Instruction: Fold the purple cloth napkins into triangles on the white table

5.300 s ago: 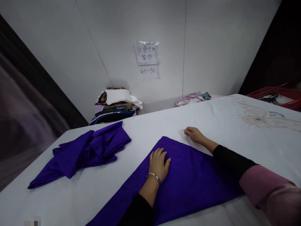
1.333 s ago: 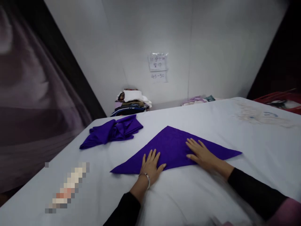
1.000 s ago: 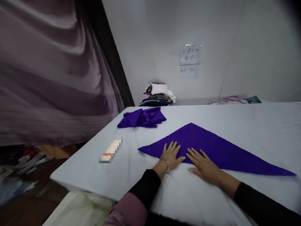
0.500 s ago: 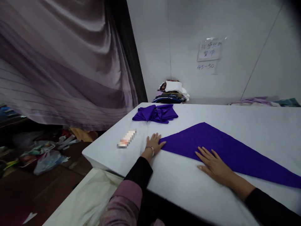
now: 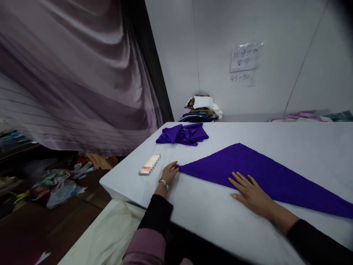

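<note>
A purple cloth napkin (image 5: 237,167) lies as a wide, flat triangle on the white table, its peak pointing away from me and its right end reaching the frame's edge. At its left tip, my left hand (image 5: 169,173) is closed, pinching the corner between thumb and fingers. My right hand (image 5: 252,195) rests flat with fingers spread, the fingertips on the near edge of the cloth and the palm low over the tabletop. Farther back on the table sits a crumpled purple cloth (image 5: 183,134), touched by neither hand.
A blurred-out phone-shaped item (image 5: 150,165) lies on the white table (image 5: 209,217) left of my left hand. Folded clothes (image 5: 201,108) are piled behind the table. A handwritten sign (image 5: 243,59) hangs on the wall. Left are a draped curtain (image 5: 82,73) and plastic bags (image 5: 64,191) on the floor.
My left hand has slid left from lying spread beside the napkin's corner to pinching its tip. That tip now reaches farther left. The right hand has stayed in place.
</note>
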Demonstrator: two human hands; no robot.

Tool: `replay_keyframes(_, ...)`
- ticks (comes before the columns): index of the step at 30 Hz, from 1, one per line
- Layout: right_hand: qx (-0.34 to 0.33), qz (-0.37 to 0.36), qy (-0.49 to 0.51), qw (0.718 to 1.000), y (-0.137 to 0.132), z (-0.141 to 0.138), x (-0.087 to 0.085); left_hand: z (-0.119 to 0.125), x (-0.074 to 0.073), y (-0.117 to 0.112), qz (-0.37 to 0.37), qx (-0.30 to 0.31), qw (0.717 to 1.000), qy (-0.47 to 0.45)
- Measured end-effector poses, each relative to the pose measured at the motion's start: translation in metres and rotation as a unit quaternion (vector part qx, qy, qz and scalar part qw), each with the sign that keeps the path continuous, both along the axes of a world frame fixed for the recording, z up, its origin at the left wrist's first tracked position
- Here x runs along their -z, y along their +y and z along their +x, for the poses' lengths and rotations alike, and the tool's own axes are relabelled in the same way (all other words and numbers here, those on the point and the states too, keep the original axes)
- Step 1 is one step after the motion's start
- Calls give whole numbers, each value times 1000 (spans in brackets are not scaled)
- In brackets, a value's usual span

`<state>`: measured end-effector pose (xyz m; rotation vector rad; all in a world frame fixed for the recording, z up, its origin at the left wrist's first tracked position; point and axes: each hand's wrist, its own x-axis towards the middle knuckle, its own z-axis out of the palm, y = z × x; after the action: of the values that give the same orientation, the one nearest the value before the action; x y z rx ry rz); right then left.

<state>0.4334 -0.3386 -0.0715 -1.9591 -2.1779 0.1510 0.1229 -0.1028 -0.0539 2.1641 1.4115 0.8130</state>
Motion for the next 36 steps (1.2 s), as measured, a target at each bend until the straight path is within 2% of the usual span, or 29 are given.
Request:
replay_keyframes(6, 4, -2, 16, 1000, 0, -2, -3, 4, 0, 7, 13, -26, 999, 36)
replay_keyframes(11, 5, -14, 28, 1000, 0, -3, -7, 2, -9, 6, 36, -58, 994, 85)
replay_keyframes(14, 7, -15, 38, 999, 0, -4, -10, 9, -17, -3, 71, -60, 990, 103)
replay_keyframes(17, 3, -19, 57, 998, 0, -6, -14, 36, -23, -25, 111, 2, 988, 104)
replay_keyframes(19, 3, -27, 65, 998, 0, -7, -18, 63, -25, -46, 128, 90, 981, 111)
replay_keyframes(22, 10, -38, 72, 997, 1, -8, -24, 103, -22, -74, 141, 249, 942, 173)
replay_keyframes(24, 13, -44, 76, 996, 0, -9, -28, 121, -18, -83, 136, 307, 915, 225)
replay_keyframes(27, 13, -56, 93, 994, -1, -10, -35, 135, -11, -81, 110, 324, 899, 274)
replay_keyframes(31, 22, -75, 148, 986, 3, -2, -46, 137, -4, -73, 100, 322, 895, 292)
replay_keyframes(36, 59, -78, 113, 989, 11, 38, -44, 138, -6, -72, 91, 320, 896, 293)
